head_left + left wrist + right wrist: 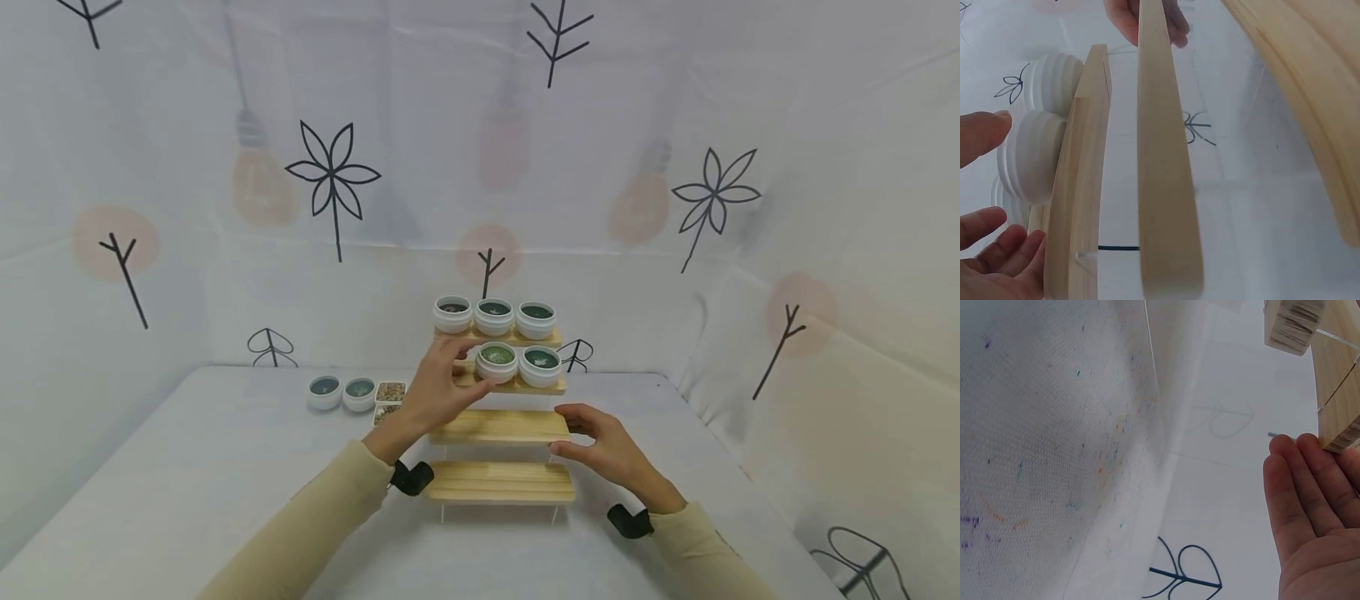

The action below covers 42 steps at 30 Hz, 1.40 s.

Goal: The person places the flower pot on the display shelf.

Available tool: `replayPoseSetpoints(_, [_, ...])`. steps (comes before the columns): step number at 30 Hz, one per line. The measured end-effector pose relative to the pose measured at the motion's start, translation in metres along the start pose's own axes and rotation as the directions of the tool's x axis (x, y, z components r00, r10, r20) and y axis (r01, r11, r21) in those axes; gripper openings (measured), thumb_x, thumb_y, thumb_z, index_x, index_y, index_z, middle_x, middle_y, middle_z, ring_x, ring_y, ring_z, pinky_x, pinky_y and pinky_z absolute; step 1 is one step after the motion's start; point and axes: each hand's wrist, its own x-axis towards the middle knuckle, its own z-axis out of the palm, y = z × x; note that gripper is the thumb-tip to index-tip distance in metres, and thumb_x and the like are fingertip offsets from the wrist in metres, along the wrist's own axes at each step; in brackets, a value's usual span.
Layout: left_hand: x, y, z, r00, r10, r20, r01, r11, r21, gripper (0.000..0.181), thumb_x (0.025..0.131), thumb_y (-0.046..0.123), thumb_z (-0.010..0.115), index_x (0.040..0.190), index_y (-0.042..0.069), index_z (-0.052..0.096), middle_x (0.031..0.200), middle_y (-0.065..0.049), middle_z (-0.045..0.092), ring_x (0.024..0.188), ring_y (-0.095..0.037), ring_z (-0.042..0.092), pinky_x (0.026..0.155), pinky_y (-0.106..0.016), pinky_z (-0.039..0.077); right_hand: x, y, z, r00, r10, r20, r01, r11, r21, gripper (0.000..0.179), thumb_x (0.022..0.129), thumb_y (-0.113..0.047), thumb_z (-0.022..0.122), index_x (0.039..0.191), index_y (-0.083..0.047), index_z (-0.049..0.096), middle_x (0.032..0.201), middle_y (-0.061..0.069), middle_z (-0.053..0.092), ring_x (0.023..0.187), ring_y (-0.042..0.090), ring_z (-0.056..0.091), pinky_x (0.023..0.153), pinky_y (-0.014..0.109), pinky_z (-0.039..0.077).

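My left hand (442, 387) reaches to the stand's second tier, thumb and fingers spread about a small white cup (497, 364) with green contents. In the left wrist view gaps show between the fingertips and the white cups (1032, 156); contact is unclear. Beside it stands another white cup (540, 367) with dark green contents. My right hand (603, 446) is at the right end of the third wooden shelf (498, 427), thumb toward the front edge, fingers toward the back. The right wrist view shows its fingers (1304, 481) nearly straight, close to the board's corner; its thumb is hidden.
Three white cups (494, 317) line the top tier. A lower wooden shelf (501, 483) stands nearest me. Left of the stand, on the white table (247, 467), are two more cups (325, 392) and small square dishes (391, 392), partly hidden. Patterned cloth (420, 192) surrounds the table.
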Motion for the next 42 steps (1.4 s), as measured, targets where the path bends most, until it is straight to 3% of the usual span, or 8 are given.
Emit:
replayPoseSetpoints(10, [-0.021, -0.01, -0.025, 0.997, 0.046, -0.059, -0.043, 0.997, 0.063, 0.055, 0.077, 0.019, 0.081, 0.123, 0.0, 0.056, 0.114, -0.014, 0.052, 0.104, -0.029, 0.054, 0.082, -0.032, 0.056, 0.0, -0.002, 0.0, 1.0, -0.006, -0.005, 0.006, 1.0, -0.006, 0.053, 0.08, -0.02, 0.078, 0.124, 0.001, 0.056, 0.115, 0.014, 0.063, 0.103, 0.029, 0.062, 0.094, 0.049, 0.048])
replayPoseSetpoints(16, [-0.031, -0.015, -0.037, 0.997, 0.028, -0.071, -0.021, 0.995, 0.1, 0.055, 0.078, 0.02, 0.08, 0.122, 0.0, 0.055, 0.116, -0.015, 0.052, 0.106, -0.029, 0.054, 0.083, -0.033, 0.056, 0.005, 0.024, 0.005, 1.0, -0.012, -0.015, 0.012, 1.0, 0.001, 0.055, 0.08, -0.024, 0.078, 0.126, -0.001, 0.056, 0.117, 0.011, 0.063, 0.104, 0.026, 0.062, 0.094, 0.047, 0.049])
replayPoseSetpoints(19, [-0.036, -0.018, -0.042, 0.997, 0.015, -0.082, -0.006, 0.994, 0.114, 0.055, 0.078, 0.02, 0.08, 0.122, 0.0, 0.055, 0.116, -0.015, 0.053, 0.105, -0.031, 0.055, 0.083, -0.033, 0.056, 0.007, 0.036, 0.008, 1.0, 0.002, -0.02, -0.002, 1.0, 0.009, 0.058, 0.079, -0.028, 0.079, 0.127, -0.005, 0.056, 0.118, 0.008, 0.062, 0.105, 0.022, 0.061, 0.095, 0.044, 0.049])
replayPoseSetpoints(23, [-0.045, -0.025, -0.047, 0.996, -0.01, -0.092, 0.023, 0.99, 0.141, 0.056, 0.077, 0.02, 0.08, 0.123, 0.0, 0.055, 0.116, -0.014, 0.053, 0.104, -0.028, 0.056, 0.081, -0.036, 0.056, 0.008, 0.037, 0.009, 1.0, 0.0, -0.021, 0.0, 1.0, 0.01, 0.058, 0.079, -0.029, 0.079, 0.127, -0.006, 0.056, 0.118, 0.008, 0.062, 0.105, 0.022, 0.061, 0.095, 0.045, 0.049])
replayPoseSetpoints(30, [-0.059, -0.041, -0.053, 0.993, -0.06, -0.097, 0.077, 0.981, 0.178, 0.055, 0.078, 0.021, 0.081, 0.122, 0.001, 0.056, 0.114, -0.014, 0.054, 0.102, -0.027, 0.057, 0.083, -0.043, 0.055, 0.002, 0.01, 0.004, 1.0, -0.017, -0.012, 0.017, 1.0, -0.003, 0.054, 0.08, -0.02, 0.078, 0.125, 0.002, 0.056, 0.115, 0.014, 0.063, 0.103, 0.029, 0.062, 0.093, 0.051, 0.049])
replayPoseSetpoints(36, [-0.068, -0.054, -0.054, 0.99, -0.105, -0.089, 0.122, 0.972, 0.203, 0.056, 0.078, 0.022, 0.08, 0.123, 0.0, 0.056, 0.116, -0.016, 0.054, 0.106, -0.032, 0.056, 0.085, -0.045, 0.054, 0.007, 0.037, 0.008, 1.0, -0.022, -0.018, 0.022, 1.0, -0.007, 0.059, 0.079, -0.031, 0.079, 0.126, -0.004, 0.056, 0.116, 0.009, 0.063, 0.103, 0.024, 0.062, 0.093, 0.048, 0.05])
replayPoseSetpoints(42, [-0.076, -0.064, -0.056, 0.986, -0.153, -0.067, 0.164, 0.965, 0.203, 0.058, 0.077, 0.023, 0.081, 0.123, -0.001, 0.056, 0.117, -0.019, 0.054, 0.105, -0.035, 0.055, 0.083, -0.045, 0.055, 0.008, 0.041, 0.009, 1.0, -0.008, -0.022, 0.009, 1.0, 0.008, 0.06, 0.077, -0.037, 0.079, 0.125, -0.009, 0.058, 0.115, 0.006, 0.063, 0.104, 0.022, 0.062, 0.095, 0.046, 0.049])
